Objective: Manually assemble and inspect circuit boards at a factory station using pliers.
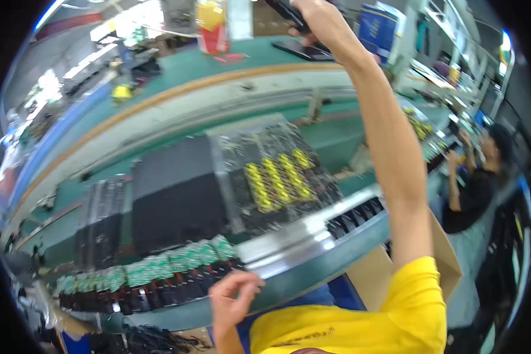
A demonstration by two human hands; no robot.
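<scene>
My right arm point(389, 141) reaches far up across the bench, and my right hand point(327, 23) is closed round a black elongated object point(290, 13), cut off by the top edge and too blurred to name. Low down, my left hand point(235, 297) hovers with curled fingers and nothing visible in them. It is nearest to a row of black parts point(177, 286) with green-and-white pieces point(171, 262) lined along their tops. Beyond it lie a dark flat sheet point(177, 189) and a clear-wrapped tray point(230, 171) carrying several rows of yellow components point(277, 180).
A metal rail point(295, 242) with black parts runs along the bench's near side. On the raised shelf stand a red-and-yellow container point(211, 26), a dark flat device point(304, 51) and a blue box point(377, 29). A cardboard box point(448, 253) is beside me; a co-worker point(481, 177) sits at right.
</scene>
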